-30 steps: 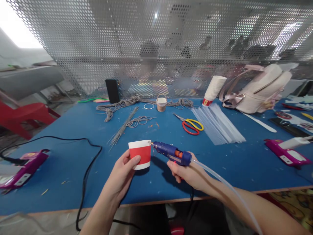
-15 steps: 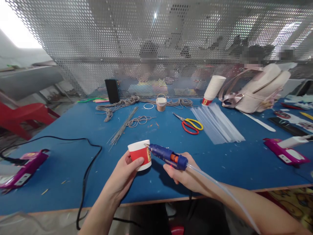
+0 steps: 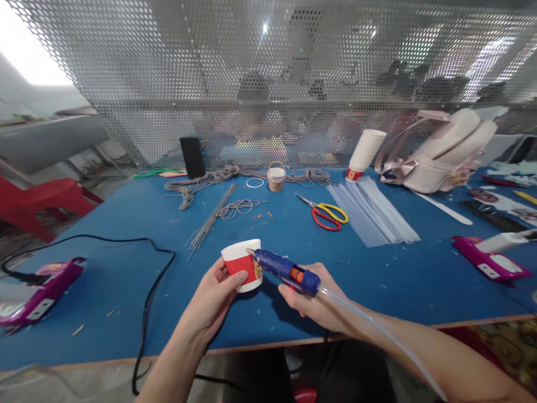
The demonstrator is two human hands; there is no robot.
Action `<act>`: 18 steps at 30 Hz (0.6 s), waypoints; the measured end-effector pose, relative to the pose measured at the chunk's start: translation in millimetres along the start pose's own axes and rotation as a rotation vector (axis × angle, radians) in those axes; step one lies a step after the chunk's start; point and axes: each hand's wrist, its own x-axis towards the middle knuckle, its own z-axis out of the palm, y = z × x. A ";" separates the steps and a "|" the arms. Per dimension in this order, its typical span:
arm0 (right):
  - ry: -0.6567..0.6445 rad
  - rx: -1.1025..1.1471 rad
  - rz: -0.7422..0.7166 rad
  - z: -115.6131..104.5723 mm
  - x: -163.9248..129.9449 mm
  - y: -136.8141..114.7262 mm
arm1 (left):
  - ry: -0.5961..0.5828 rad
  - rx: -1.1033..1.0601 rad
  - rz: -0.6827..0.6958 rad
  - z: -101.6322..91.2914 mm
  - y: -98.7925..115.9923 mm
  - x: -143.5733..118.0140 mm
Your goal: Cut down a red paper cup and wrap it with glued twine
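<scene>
Beyond the red-and-white cup [image 3: 238, 265], scissors [image 3: 317, 207] lie beside clear plastic strips [image 3: 372, 215].

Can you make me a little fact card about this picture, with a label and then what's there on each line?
Left hand: holds a red and white cup
Right hand: holds a blue glue gun
Gun tip: at the cup's white upper band; touching or not is hard to tell
Table: blue
Scissors: one red handle, one yellow
Back: bucket, cup stack, backpack

Craft workshop, apparently: blue worktable [image 3: 113, 280], glue gun [image 3: 274, 263], scissors [image 3: 315, 206], gray cord [image 3: 212, 177].
</scene>
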 end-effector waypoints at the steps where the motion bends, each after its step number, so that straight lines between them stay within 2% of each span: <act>1: 0.012 0.011 0.005 -0.9 -0.5 -0.1 | 0.006 -0.009 -0.003 -0.3 0.5 -0.2; 4: 0.047 0.060 0.060 -3.7 -1.7 -1.9 | 0.024 -0.036 -0.024 -1.0 2.2 -1.3; 7: 0.010 0.068 0.095 -4.6 -0.7 -2.0 | 0.015 -0.049 -0.040 -0.7 3.1 -2.3; 10: -0.007 -0.005 0.019 -2.4 1.4 2.8 | -0.008 -0.061 -0.039 -0.3 2.3 -2.0; 15: -0.008 -0.136 -0.210 3.2 0.9 9.7 | -0.034 -0.063 0.001 -1.9 -1.7 1.2; 18: -0.018 -0.124 -0.208 3.4 -0.3 7.2 | -0.043 -0.040 0.014 -4.1 -3.6 3.1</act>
